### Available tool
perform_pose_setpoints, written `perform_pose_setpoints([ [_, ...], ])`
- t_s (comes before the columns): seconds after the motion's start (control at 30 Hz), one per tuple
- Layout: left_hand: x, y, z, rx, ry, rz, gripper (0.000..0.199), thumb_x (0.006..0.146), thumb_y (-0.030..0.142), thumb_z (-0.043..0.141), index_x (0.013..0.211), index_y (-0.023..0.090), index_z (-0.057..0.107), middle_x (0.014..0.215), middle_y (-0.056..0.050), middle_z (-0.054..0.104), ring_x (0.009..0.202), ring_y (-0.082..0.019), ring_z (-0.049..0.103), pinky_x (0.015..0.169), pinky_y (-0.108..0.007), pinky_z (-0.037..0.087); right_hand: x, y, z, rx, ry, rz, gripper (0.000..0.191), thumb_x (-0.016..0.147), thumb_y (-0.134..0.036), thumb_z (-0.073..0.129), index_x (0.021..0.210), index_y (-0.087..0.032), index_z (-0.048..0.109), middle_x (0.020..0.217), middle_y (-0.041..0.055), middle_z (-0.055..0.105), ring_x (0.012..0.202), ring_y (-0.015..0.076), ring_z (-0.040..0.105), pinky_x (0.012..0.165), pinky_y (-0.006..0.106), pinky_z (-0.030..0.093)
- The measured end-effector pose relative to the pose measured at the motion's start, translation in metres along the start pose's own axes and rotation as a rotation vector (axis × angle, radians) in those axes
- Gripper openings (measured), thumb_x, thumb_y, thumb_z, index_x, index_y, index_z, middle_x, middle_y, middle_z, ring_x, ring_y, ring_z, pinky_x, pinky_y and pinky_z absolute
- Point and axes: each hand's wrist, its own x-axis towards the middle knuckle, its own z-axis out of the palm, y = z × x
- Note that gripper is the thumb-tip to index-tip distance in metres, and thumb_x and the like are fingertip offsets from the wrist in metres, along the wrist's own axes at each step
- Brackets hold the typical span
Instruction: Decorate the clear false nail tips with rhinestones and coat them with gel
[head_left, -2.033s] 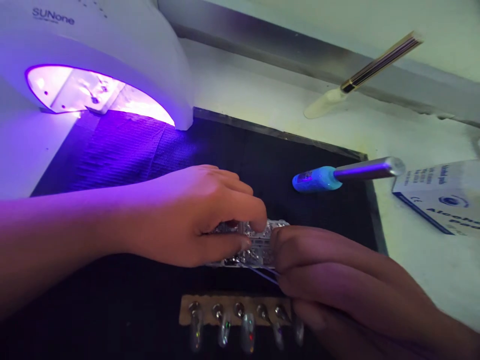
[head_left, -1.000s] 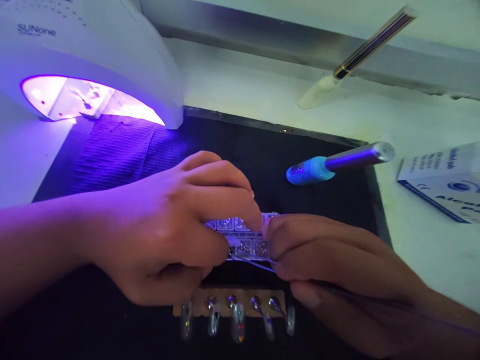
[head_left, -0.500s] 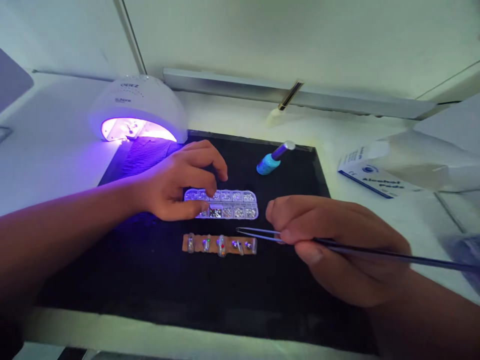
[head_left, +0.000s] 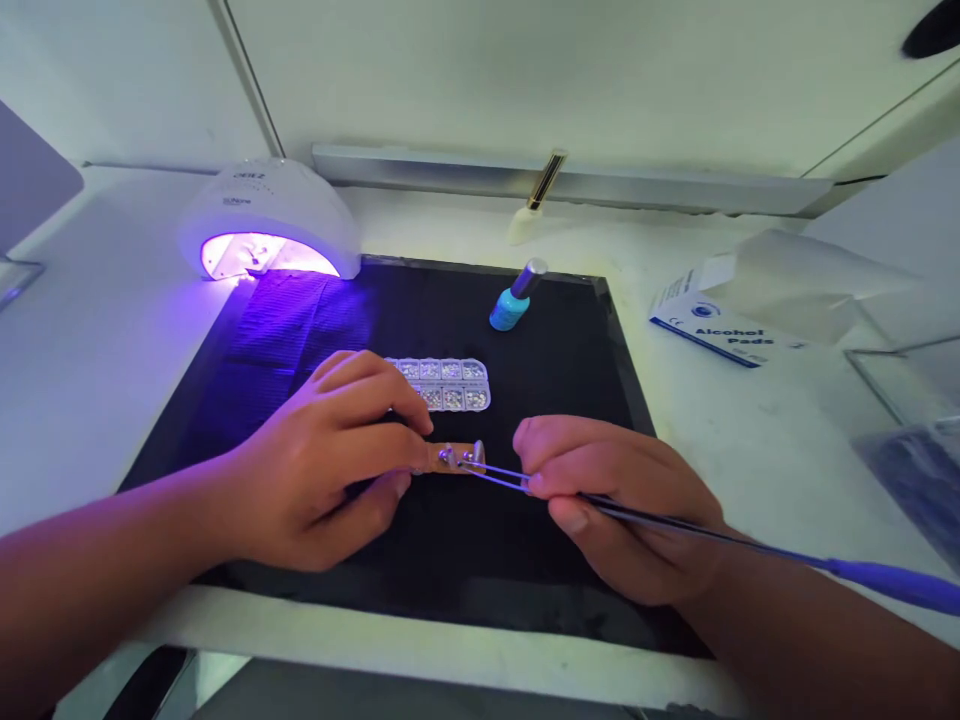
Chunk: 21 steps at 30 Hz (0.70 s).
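Note:
A brown strip [head_left: 436, 461] carrying small decorated false nails lies across the black mat [head_left: 480, 560]. My left hand [head_left: 330, 465] covers the strip's left part, its thumb and curled fingers closed around that end. In my right hand [head_left: 630, 500] is a pair of tweezers [head_left: 660, 522], pinched between thumb and fingers. The tweezers' tips touch or hover just over the nails at the strip's right end; whether they hold a stone is too small to tell. Behind the strip sits a clear compartment case [head_left: 453, 384] of rhinestones, partly hidden by my left hand.
A lit white nail lamp [head_left: 277, 210] glows purple at the back left, a dark ribbed cloth [head_left: 292, 320] before it. A turquoise polish bottle [head_left: 510, 308] and a gold-and-black capped bottle [head_left: 545, 182] stand farther back. An alcohol pads box [head_left: 720, 325] sits at right.
My left hand has moved from the rhinestone case down onto the strip's left end. The tweezers in my right hand have come to the strip's right end. The view has shifted slightly.

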Motion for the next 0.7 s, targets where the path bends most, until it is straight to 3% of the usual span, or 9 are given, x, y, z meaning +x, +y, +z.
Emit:
perform_pose_setpoints([
  [0.13,-0.0012,-0.0069,0.0057,-0.019,-0.053,0.052,0.025,0.083,0.009,0.051,0.103,0.017,0.062,0.100,-0.009,0.065,0.097,-0.023,0.055,0.088,-0.045,0.046,-0.0021,0.0002,-0.0033,-0.062,-0.083,0.025,0.008,0.092,-0.013,0.052,0.095,-0.019,0.058,0.078,0.0044,0.065,0.080,0.0154,0.067,0.070,0.026,0.060],
  [0.27,-0.0007,-0.0096,0.0086,-0.034,-0.109,0.031,0.023,0.078,0.013,0.054,0.099,0.016,0.063,0.100,-0.009,0.064,0.099,-0.026,0.056,0.090,-0.050,0.045,-0.0042,-0.0003,-0.0043,-0.056,-0.080,0.049,0.009,0.094,-0.014,0.049,0.096,-0.018,0.057,0.080,0.0045,0.065,0.079,0.0150,0.066,0.070,0.026,0.060],
  [0.4,-0.0014,-0.0054,0.0111,0.004,-0.095,0.052,0.018,0.077,0.010,0.053,0.090,0.016,0.064,0.090,-0.008,0.060,0.094,-0.026,0.056,0.084,-0.050,0.046,-0.0047,0.0037,-0.0017,-0.028,-0.080,0.059,0.008,0.096,-0.015,0.049,0.095,-0.017,0.057,0.079,0.0044,0.064,0.080,0.0148,0.066,0.071,0.027,0.060],
  [0.7,0.0032,-0.0007,0.0105,0.050,-0.098,0.054,0.019,0.077,0.009,0.052,0.091,0.016,0.063,0.089,-0.007,0.060,0.093,-0.025,0.057,0.082,-0.050,0.048,-0.0091,-0.0007,-0.0023,-0.055,-0.116,0.122,0.006,0.095,-0.018,0.052,0.094,-0.021,0.057,0.081,0.0045,0.066,0.082,0.0160,0.069,0.074,0.028,0.062],
])
